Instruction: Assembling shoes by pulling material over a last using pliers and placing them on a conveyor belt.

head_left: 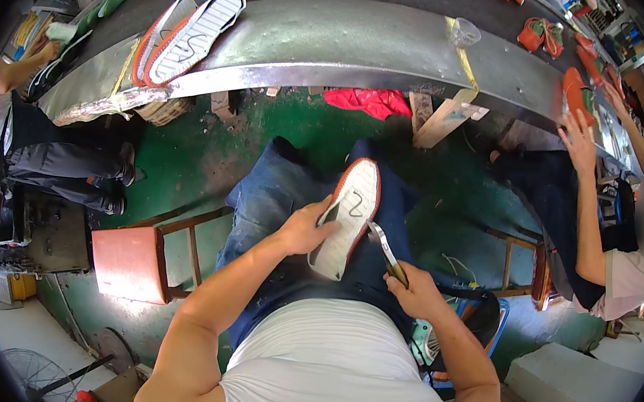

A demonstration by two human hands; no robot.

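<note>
Orange-edged shoe, striped pale face up, is held over the jeans-clad lap, pinched by fingers of the left hand; metal-headed tool beside it is clasped by right hand's fingers.

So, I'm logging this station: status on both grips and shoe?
Left grip on shoe, pale sole up. Right grip around metal-headed tool, head by shoe's edge. Nothing seen between them.

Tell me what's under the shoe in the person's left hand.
Under the white-and-orange shoe are the person's blue jeans, visible on both sides. The patch directly below and the shoe's downward-facing side are covered; contact can't be judged.
</note>
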